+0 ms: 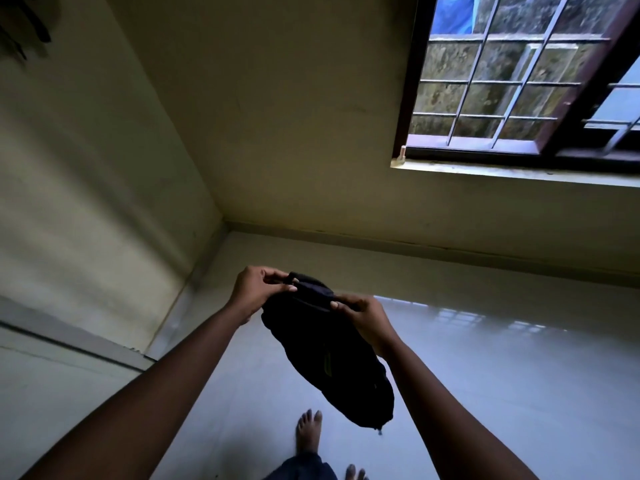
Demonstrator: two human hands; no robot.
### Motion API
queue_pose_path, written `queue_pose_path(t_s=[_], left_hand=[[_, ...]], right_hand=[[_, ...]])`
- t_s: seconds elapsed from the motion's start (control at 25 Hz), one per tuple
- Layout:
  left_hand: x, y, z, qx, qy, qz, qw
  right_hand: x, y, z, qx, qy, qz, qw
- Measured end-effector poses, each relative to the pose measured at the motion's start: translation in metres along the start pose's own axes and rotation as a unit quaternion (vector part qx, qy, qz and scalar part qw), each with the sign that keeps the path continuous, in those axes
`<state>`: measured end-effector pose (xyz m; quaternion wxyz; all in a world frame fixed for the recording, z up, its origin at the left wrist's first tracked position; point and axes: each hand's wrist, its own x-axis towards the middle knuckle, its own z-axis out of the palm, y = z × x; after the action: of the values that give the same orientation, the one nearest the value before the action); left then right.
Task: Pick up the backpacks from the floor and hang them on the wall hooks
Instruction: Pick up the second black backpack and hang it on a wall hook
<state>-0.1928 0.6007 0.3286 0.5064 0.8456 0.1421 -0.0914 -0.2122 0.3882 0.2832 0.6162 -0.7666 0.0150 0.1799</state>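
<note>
Hands, left hand [257, 289] and right hand [363, 315], pinch backpack [329, 355] (arms outstretched).

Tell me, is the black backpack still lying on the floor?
No, the black backpack hangs in the air, gripped at its top by the left hand and right hand.
</note>
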Motion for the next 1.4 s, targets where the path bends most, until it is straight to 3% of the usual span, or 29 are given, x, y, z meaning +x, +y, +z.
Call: queue_pose_path(t_s=[0.12,0.32,0.44,0.68,0.84,0.96,1.16,1.4], left_hand=[[0.000,0.000,0.002,0.055,0.108,-0.005,0.993],[-0.005,0.009,-0.002,0.046,0.168,-0.002,0.985],[-0.008,0.025,-0.016,0.046,0.187,0.039,0.980],[0.018,0.076,-0.063,0.065,0.148,0.133,0.978],[0.056,0.129,-0.126,0.062,0.202,0.206,0.955],[0.094,0.164,-0.177,0.008,0.266,0.192,0.945],[0.157,0.216,-0.268,-0.114,0.276,0.217,0.929],[0.222,0.285,-0.339,-0.030,0.295,0.327,0.897]], right_hand=[[0.002,-0.018,0.014,-0.072,0.071,-0.019,0.995],[-0.007,-0.035,0.031,-0.239,0.128,-0.103,0.957],[-0.009,-0.056,0.035,-0.182,0.152,-0.189,0.953],[0.050,-0.150,0.052,-0.120,0.070,-0.264,0.954],[0.109,-0.233,0.056,-0.129,0.065,-0.309,0.940],[0.152,-0.303,0.063,-0.147,0.054,-0.352,0.923],[0.212,-0.415,0.074,-0.130,0.045,-0.369,0.919],[0.281,-0.503,0.089,-0.087,0.091,-0.374,0.919]])
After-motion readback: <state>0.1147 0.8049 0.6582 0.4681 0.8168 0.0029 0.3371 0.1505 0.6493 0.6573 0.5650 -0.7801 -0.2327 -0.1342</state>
